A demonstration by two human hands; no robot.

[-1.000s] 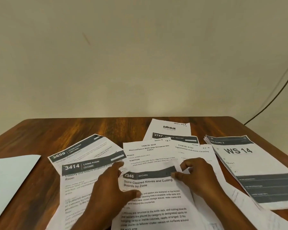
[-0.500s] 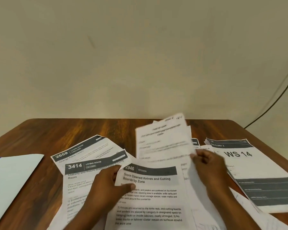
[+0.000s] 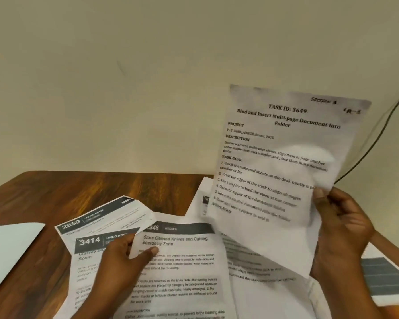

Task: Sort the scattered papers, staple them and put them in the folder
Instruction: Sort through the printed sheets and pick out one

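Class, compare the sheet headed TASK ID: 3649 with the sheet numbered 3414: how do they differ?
The 3649 sheet is raised off the table in the right hand; the 3414 sheet lies flat, partly covered by other papers. The 3649 sheet has a plain centred title; the 3414 sheet has a dark header band. Both are white printed pages.

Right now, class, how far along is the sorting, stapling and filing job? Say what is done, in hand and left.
Done: nothing looks stapled or filed.
In hand: the right hand holds up the white sheet headed TASK ID 3649; the left hand pinches the white sheet numbered 2946.
Left: the grey-banded sheets numbered 2659 and 3414 lie loose on the brown wooden table. No stapler shows.
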